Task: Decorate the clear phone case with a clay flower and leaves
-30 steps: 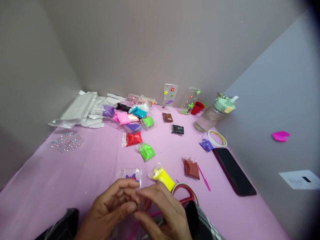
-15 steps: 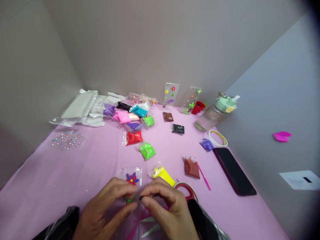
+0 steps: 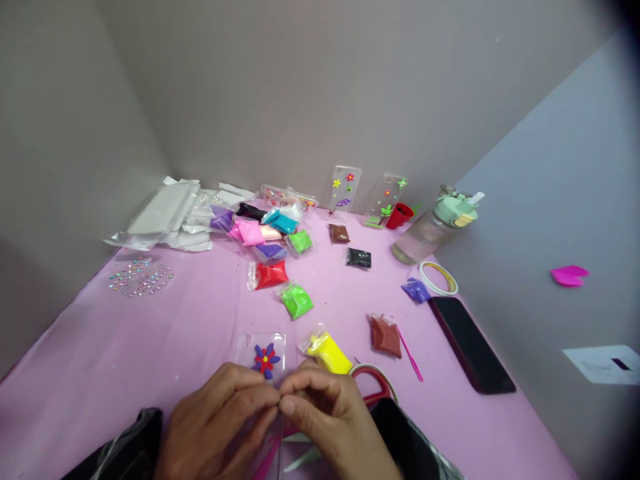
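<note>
My right hand (image 3: pixel 327 413) pinches a tiny piece of black clay between thumb and forefinger; only a dark speck of it shows now. Against those fingertips press the closed fingers of my left hand (image 3: pixel 223 413), at the same piece. Below the hands lies a clear phone case (image 3: pixel 277 341). It bears a clay flower (image 3: pixel 266 360) with purple and red petals and a yellow centre. My left hand covers much of the case. Pink and white tools (image 3: pixel 303 460) stick out beneath my right hand, partly hidden.
Bags of yellow (image 3: pixel 327 352), green (image 3: pixel 297 300), red (image 3: pixel 271 274) and brown clay (image 3: pixel 385 335) lie ahead. Scissors (image 3: pixel 375 383), a tape roll, a pink stick (image 3: pixel 411 355) and a phone (image 3: pixel 470 343) are at right. A bottle (image 3: pixel 430 230) and decorated cases (image 3: pixel 344 189) stand behind.
My left hand has moved in to the right, and its fingers have closed at my right fingertips. The black piece is now mostly hidden, and the flower shows more fully.
</note>
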`<state>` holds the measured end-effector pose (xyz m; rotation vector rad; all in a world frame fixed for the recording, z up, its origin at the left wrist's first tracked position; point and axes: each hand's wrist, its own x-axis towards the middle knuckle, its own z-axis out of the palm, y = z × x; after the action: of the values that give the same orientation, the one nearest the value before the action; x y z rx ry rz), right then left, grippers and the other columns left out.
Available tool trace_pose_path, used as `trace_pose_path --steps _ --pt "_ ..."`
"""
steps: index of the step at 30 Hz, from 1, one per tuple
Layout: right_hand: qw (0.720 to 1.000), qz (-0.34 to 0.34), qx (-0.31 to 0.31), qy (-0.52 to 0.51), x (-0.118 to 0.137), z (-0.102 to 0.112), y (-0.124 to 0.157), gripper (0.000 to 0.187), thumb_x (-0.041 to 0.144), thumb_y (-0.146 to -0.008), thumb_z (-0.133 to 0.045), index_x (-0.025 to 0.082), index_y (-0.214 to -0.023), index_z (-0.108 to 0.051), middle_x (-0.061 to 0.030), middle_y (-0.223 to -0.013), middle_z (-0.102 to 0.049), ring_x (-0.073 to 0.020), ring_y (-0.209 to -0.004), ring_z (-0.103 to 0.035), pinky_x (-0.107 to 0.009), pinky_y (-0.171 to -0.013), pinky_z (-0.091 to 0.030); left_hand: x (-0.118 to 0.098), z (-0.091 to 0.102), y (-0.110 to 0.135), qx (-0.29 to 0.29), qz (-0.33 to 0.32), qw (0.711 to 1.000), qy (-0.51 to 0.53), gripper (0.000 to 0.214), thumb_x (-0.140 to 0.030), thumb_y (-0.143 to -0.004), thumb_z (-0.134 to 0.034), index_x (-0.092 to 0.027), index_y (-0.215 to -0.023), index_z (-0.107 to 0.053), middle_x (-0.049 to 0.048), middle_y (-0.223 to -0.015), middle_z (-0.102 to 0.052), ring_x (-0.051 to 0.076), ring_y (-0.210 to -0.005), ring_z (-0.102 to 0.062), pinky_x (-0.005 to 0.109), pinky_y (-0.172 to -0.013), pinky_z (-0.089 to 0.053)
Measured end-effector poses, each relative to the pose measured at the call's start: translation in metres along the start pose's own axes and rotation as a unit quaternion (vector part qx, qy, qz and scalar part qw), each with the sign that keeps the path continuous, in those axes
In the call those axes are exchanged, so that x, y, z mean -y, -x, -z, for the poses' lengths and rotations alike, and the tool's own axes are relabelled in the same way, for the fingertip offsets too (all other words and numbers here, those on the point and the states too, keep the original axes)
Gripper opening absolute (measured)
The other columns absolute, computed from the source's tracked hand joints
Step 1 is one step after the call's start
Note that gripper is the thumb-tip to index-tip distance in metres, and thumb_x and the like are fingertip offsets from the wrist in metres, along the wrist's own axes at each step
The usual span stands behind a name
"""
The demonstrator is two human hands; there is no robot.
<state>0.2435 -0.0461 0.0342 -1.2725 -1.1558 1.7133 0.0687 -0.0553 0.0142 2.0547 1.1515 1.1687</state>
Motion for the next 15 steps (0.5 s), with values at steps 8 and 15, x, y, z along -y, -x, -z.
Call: trace_pose_path --steps 8,15 --pt "0.996 -0.063 0.023 -0.061 -0.0030 0.0009 -0.0032 0.036 0.045 -0.069 -0.078 0.013 -0.070 -0.063 0.0025 -0.060 -0.050 -0.0064 -0.055 -0.041 -0.019 -0.054 -0.032 0.0000 0.0039 -0.0036 0.022 -0.041 0.998 -0.038 0.013 -0.017 -0.093 -0.051 -0.024 -0.093 -0.063 0.0010 -0.081 -0.068 0.011 -0.071 -0.066 0.016 -0.066 -0.050" --pt "1.000 -0.023 -0.005 -0.015 -0.0011 -0.0030 -0.0024 0.016 0.026 -0.071 -0.070 0.014 -0.068 -0.059 0.0038 -0.060 -0.050 -0.0069 -0.056 -0.042 -0.018 -0.054 -0.034 0.0044 0.0005 0.0008 0.014 -0.013 1.000 0.002 0.017 -0.013 -0.091 -0.051 -0.024 -0.095 -0.064 0.0013 -0.084 -0.067 0.012 -0.078 -0.065 0.018 -0.072 -0.050"
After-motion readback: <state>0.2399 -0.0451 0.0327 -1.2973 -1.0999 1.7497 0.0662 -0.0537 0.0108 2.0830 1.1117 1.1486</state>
